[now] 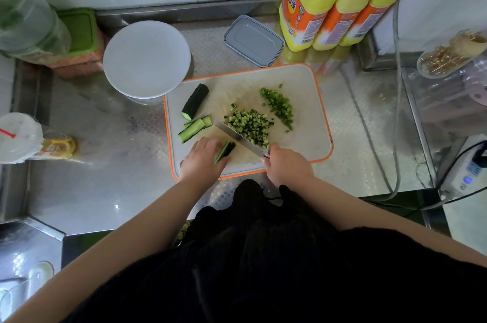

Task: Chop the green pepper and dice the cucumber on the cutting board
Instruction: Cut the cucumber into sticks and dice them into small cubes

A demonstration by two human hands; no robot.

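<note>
A white cutting board (303,90) with an orange rim lies on the steel counter. On it are a pile of diced cucumber (249,126), a pile of chopped green pepper (279,106), a dark cucumber chunk (195,101) and some cucumber strips (195,129). My left hand (203,162) holds a bundle of cucumber strips (225,151) down at the board's near edge. My right hand (286,165) grips the handle of a knife (238,138), whose blade lies just right of that bundle, beside the diced pile.
A white round lid (146,59) stands on a container at the board's far left corner. A grey lidded box (253,40) and yellow bottles (340,1) stand behind. A drink cup (18,138) is at left, a power strip (466,172) and cables at right.
</note>
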